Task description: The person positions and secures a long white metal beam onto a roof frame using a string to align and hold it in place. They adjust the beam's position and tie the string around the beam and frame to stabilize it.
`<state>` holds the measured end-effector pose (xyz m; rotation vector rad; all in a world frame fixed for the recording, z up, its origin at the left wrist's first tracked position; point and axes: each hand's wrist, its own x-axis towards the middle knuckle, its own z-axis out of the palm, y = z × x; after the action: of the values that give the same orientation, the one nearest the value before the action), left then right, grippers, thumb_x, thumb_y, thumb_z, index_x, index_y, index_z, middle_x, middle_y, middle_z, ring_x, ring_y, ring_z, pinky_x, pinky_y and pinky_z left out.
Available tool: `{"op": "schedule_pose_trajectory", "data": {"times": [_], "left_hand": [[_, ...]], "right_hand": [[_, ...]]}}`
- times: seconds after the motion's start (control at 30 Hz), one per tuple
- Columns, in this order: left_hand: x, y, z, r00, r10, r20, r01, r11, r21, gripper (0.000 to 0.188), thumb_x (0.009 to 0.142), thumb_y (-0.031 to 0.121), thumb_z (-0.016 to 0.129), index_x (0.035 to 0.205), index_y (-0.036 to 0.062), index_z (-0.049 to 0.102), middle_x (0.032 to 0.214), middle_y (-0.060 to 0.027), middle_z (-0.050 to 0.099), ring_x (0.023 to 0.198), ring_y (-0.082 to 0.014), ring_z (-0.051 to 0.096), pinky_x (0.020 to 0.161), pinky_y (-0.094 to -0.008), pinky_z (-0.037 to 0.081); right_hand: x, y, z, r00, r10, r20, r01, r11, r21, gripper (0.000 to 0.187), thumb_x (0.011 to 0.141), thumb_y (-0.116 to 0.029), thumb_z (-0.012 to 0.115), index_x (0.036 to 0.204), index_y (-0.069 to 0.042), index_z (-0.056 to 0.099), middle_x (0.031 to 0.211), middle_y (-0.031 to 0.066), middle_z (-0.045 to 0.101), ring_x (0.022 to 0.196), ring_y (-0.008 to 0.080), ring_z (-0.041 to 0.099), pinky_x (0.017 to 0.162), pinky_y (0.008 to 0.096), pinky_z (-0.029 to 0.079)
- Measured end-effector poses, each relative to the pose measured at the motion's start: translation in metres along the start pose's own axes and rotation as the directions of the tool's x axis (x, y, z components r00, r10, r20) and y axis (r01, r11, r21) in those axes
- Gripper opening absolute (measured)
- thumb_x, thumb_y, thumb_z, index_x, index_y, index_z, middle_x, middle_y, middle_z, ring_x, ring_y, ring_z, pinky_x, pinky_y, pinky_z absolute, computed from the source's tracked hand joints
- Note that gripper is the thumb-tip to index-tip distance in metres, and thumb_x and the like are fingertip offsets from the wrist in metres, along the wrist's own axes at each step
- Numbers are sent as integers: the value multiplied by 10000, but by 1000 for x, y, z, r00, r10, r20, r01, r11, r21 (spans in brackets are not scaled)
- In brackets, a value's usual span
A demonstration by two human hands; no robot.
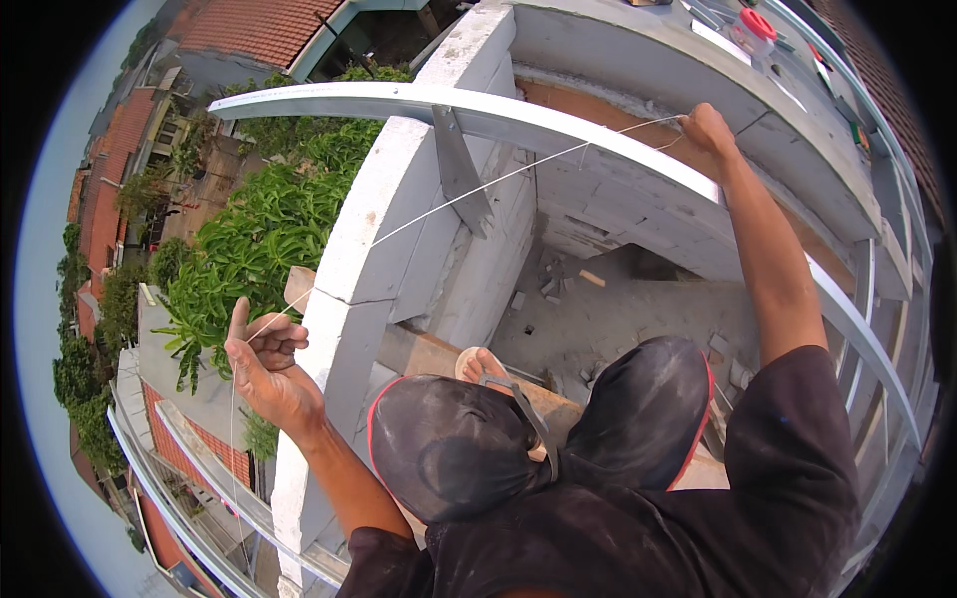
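Head view, string: a thin white string [459, 197] slants across the pale metal beam [329, 95] and over the top of the block wall [344, 234], between the two hands.
Right hand: the right hand [706, 130] is closed, fingertips pinching the string above the beam.
Left hand: the left hand [274, 374] is loosely spread, thumb apart from half-curled fingers; the string crosses it, then hangs down outside the wall.
Bracket: a grey metal piece [459, 169] hangs from the beam beside the wall.
Markings: faint marks along the beam's left part are too small to read.
Farther out: a red-lidded container [755, 33] stands upper right; leafy green branches [259, 259] spread left.
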<state>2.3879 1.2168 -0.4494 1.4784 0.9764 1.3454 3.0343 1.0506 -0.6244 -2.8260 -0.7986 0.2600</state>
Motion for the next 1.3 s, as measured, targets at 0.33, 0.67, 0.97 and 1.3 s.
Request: {"op": "schedule_pose_trajectory", "data": {"times": [0.33,0.67,0.97,1.3], "left_hand": [[76,-24,224,607,13,794,82,993,-79,581,1091,444,459,1371,-53,572,1284,-226,675,1185,-334,672,1007,-411,556],[119,-97,246,676,46,735,39,994,-98,548,1090,430,476,1385,-18,587,1343,-198,653,1290,-311,604,1094,-425,492],[83,-110,284,717,-9,697,-88,991,103,465,1100,335,452,1301,-41,639,1226,-155,723,1066,-217,719,878,-326,582],[62,-118,280,812,-149,565,98,988,119,465,1081,324,448,1247,-61,650,1151,-145,757,617,-154,714,502,-257,537]], "right_hand": [[9,37,-52,951,297,81,-257,620,742,352,951,-442,718,865,-101,706,644,-68,536,524,42,471,438,236,305],[-35,82,-247,962,99,-253,29,888,459,442,829,-270,780,1175,-52,611,944,90,604,817,199,579,689,313,430],[-8,-25,-172,866,-300,399,472,753,-458,831,710,-101,837,1471,-7,516,1244,251,678,1107,365,682,948,413,563],[-86,-177,-69,831,-542,-127,539,726,427,411,980,-201,638,1384,-124,636,1300,159,688,1163,288,677,1024,413,520]]}}
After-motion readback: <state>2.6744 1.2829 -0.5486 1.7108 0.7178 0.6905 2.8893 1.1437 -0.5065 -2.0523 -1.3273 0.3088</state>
